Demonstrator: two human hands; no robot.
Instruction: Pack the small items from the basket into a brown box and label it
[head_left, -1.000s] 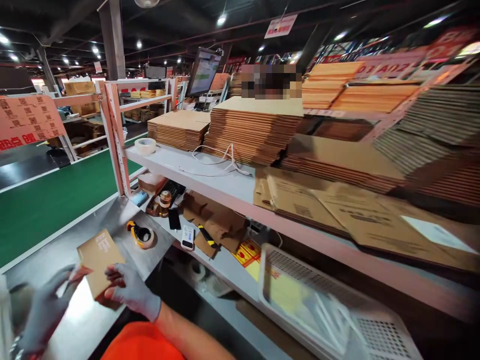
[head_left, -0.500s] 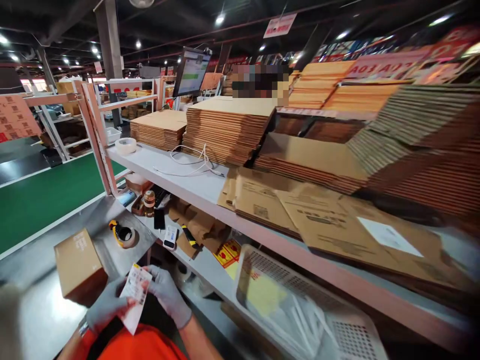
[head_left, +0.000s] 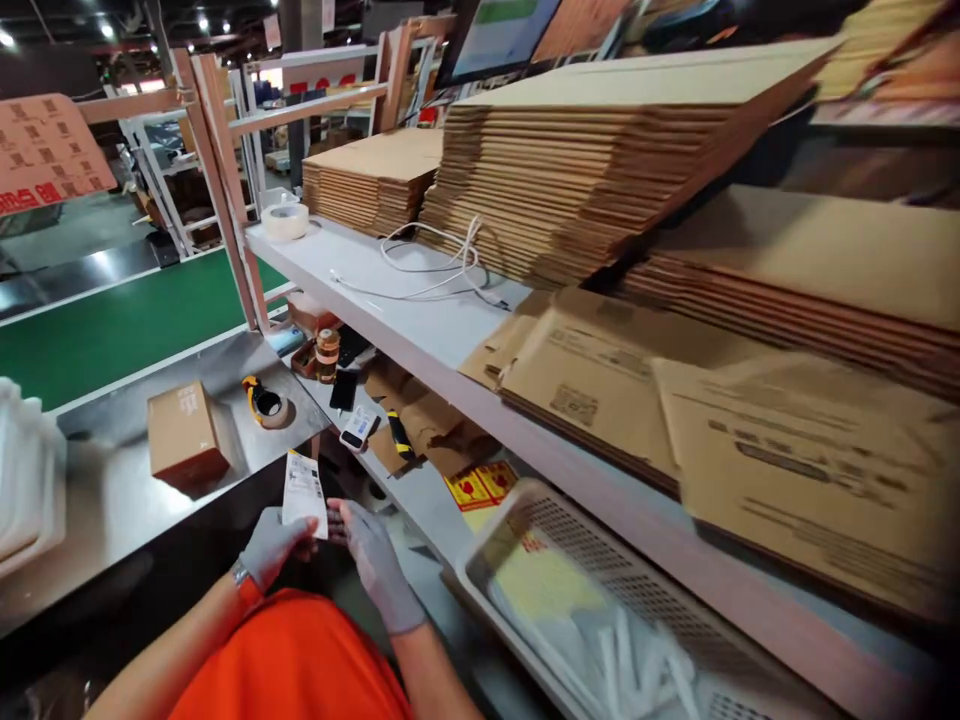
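Looking down at the near edge of the bench, I saw a white printed slip [head_left: 304, 492] held upright between both gloved hands, just in front of the orange shirt [head_left: 300, 660]. The left hand [head_left: 271, 545] pinched the slip's lower left corner, thumb and fingers [head_left: 296, 532] closed on the paper. The right hand [head_left: 375, 562] sat just to the right, its fingers [head_left: 339, 522] lightly curled, and its thumb tip met the slip's lower right edge; I could not tell whether it gripped the paper or only touched it. The top of the slip stood free above both hands.

Farther out and to the left, a small brown box [head_left: 184, 437] rested on the steel table [head_left: 112, 500], well apart from the hands. A tape dispenser [head_left: 264, 400] lay just right of the box. Beyond it, on the lower shelf, sat a phone [head_left: 344, 390] and a scanner [head_left: 355, 430]. A white plastic basket [head_left: 525, 520] stood near on the right, with sheets inside. On the upper shelf [head_left: 420, 330] lay a roll of tape [head_left: 285, 221], a loose white cable [head_left: 435, 262] and stacks of flat cardboard [head_left: 585, 170].
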